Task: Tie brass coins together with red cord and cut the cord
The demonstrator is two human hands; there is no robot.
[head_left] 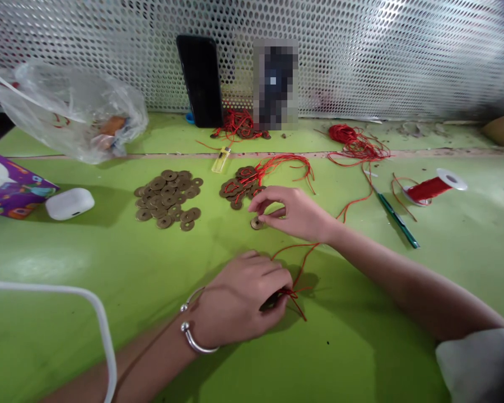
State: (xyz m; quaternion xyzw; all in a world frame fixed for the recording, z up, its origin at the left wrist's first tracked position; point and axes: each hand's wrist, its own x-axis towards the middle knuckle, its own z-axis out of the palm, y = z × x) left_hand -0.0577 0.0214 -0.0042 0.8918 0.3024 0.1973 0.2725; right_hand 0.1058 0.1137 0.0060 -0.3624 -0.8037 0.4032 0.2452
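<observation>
My left hand (243, 299), with a silver bangle on the wrist, rests on the green table (109, 263) with its fingers pinched on a red cord (296, 274) and a dark piece partly hidden under them. My right hand (292, 211) reaches forward and pinches a brass coin (256, 223) lying on the table. Just beyond it lies a bunch of coins threaded on red cord (240, 187). A pile of loose brass coins (168, 198) sits to the left.
A clear plastic bag (67, 112), a white case (69, 203) and a purple packet (8, 190) lie at the left. A black phone (201, 81) leans on the perforated wall. A yellow lighter (220, 159), tangled red cord (353, 140), a spool (434, 187) and a green tool (397, 219) lie right.
</observation>
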